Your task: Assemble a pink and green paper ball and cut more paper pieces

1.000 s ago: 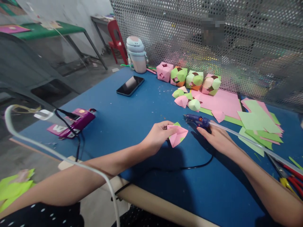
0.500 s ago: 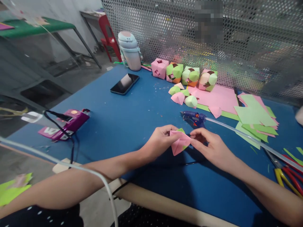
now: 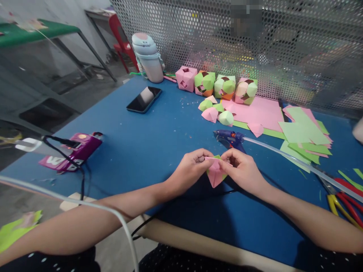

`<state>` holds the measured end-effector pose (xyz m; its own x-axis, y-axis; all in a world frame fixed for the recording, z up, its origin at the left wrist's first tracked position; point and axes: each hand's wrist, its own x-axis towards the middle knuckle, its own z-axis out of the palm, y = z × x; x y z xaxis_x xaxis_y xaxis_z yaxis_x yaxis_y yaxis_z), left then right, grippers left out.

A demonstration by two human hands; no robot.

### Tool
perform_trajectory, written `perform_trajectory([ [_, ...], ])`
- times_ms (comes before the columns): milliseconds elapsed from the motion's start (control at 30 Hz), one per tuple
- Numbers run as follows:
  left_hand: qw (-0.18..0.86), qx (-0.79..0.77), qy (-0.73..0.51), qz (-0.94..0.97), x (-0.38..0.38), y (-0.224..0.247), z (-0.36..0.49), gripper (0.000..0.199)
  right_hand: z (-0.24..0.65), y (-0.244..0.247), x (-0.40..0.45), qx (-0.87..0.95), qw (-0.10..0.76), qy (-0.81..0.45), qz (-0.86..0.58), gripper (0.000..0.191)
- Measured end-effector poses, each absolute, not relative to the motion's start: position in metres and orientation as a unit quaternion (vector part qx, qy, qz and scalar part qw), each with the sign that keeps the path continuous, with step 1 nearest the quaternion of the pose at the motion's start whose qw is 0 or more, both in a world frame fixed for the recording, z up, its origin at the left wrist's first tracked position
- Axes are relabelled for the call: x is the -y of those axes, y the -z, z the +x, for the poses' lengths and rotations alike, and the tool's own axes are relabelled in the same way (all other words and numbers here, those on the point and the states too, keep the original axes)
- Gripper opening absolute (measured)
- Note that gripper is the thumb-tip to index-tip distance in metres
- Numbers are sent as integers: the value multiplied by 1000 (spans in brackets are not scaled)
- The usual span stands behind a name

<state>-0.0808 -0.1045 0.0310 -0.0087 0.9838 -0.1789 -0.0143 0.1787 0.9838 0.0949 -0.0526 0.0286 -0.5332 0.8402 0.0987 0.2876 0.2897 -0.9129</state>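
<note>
Between both hands is a folded paper piece point(image 3: 214, 177), pink with some green showing, held above the blue table. My left hand point(image 3: 190, 170) pinches its left side, thumb in front. My right hand point(image 3: 241, 168) is closed on its right side, thumb and fingers pressed to the paper near the top. Fingers cover much of the upper part. Just beyond the hands lies a blue glue gun point(image 3: 230, 136) with a long clear glue stick point(image 3: 272, 146) out of its back. Small folded pink and green paper pieces point(image 3: 210, 114) lie further back.
Several paper cubes point(image 3: 204, 83) line the perforated metal screen point(image 3: 198, 34). Cut paper sheets point(image 3: 304, 126) and scissors point(image 3: 334, 196) lie at right. A phone point(image 3: 144, 99), a bottle point(image 3: 149, 58) and a purple power strip point(image 3: 76, 149) with cables are at left.
My right hand has moved left and gripped the paper piece's right side more fully. The piece has turned so its folded point faces down. The view has shifted slightly.
</note>
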Motion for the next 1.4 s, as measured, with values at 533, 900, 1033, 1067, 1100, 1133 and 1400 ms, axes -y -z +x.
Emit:
perform_trajectory([
  [533,586,-508,-458,435,104,-31,-87,9,96,-33,53,826,326,-368,-276,9],
  [900,534,-534,-405,515,104,-34,-87,13,97,-24,58,820,321,-333,-336,6],
  [1033,442,-569,-386,576,105,-38,-88,18,97,-24,58,842,331,-306,-297,2],
  [1067,424,-574,-390,581,105,-40,-88,18,96,-25,58,842,336,-305,-292,4],
  [1100,410,-579,-397,582,105,-41,-88,18,96,-26,58,842,338,-305,-289,6],
  [1133,401,-583,-404,580,106,-40,-88,18,96,-27,57,843,338,-305,-288,6],
  [1400,476,-553,-395,559,106,-21,-87,9,98,-25,51,901,294,-236,-215,20],
])
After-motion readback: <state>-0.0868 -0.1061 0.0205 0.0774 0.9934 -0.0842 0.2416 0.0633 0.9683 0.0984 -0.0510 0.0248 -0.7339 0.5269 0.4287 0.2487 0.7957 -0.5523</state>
